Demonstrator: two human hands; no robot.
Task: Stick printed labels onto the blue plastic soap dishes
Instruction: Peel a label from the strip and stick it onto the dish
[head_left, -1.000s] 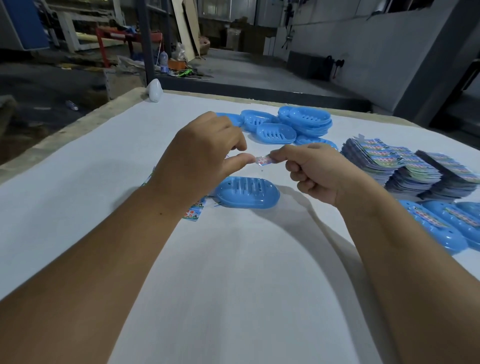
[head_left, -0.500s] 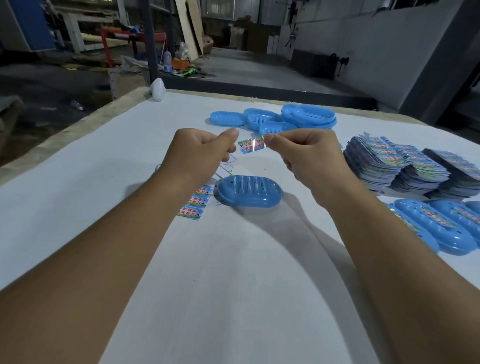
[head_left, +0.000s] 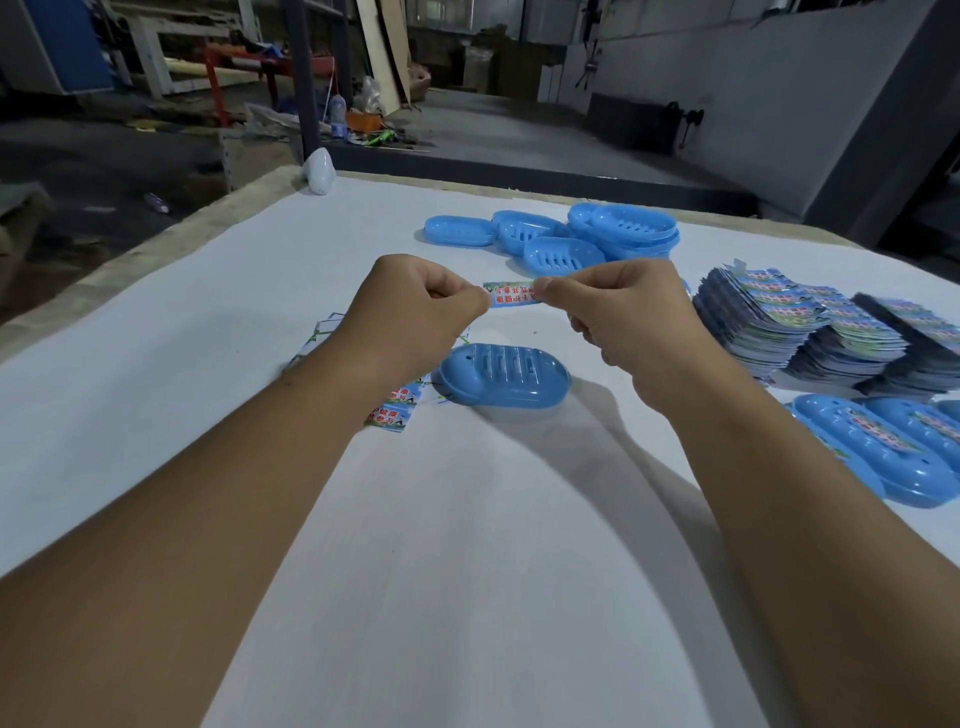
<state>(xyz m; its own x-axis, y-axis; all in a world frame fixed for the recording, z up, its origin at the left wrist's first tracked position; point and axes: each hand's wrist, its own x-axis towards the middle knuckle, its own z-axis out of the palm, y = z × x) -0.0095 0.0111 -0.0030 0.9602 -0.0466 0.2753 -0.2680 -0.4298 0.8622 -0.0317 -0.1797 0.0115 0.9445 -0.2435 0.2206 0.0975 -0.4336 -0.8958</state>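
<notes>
Between both grips (head_left: 511, 299), printed label (head_left: 510, 294)

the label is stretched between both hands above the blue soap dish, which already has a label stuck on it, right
Not quite. The label is pinched between the left hand and right hand above the blue soap dish, but the head view shows that dish bare, with no label on it yet.

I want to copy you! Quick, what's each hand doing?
Left hand: pinching the small printed paper label's left end.
Right hand: pinching its right end.
</notes>
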